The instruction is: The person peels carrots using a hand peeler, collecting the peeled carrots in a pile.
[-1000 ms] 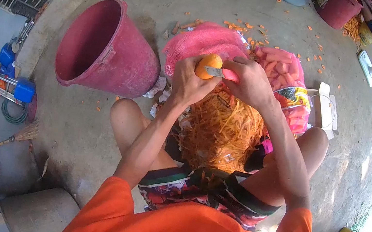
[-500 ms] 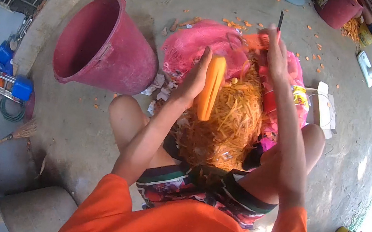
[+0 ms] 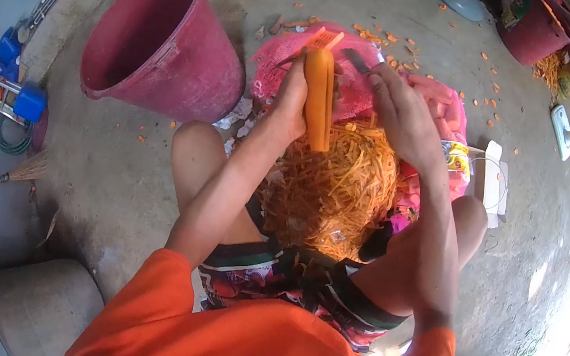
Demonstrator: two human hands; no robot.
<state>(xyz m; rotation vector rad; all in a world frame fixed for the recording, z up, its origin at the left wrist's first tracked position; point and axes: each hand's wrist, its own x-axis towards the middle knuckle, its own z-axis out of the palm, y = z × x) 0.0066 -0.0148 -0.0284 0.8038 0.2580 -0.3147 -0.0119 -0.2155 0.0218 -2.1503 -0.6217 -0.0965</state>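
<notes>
Left hand (image 3: 291, 107) closed round peeled carrot (image 3: 317, 104); carrot lies along palm, lower end jutting free of grip. Slotted orange tool (image 3: 325, 38) just past grip's upper end; cannot tell what holds it. Right hand (image 3: 406, 123), to right of left grip, fingers curled on knife (image 3: 355, 60), handle hidden. Heap of orange peelings (image 3: 335, 194) below both grips; pink bucket (image 3: 212, 71) left of left grip.

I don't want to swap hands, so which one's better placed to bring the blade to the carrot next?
Your right hand, I'd say: the blade juts out from it, pointing toward the carrot. Your left hand is taken up with gripping the carrot.
</notes>
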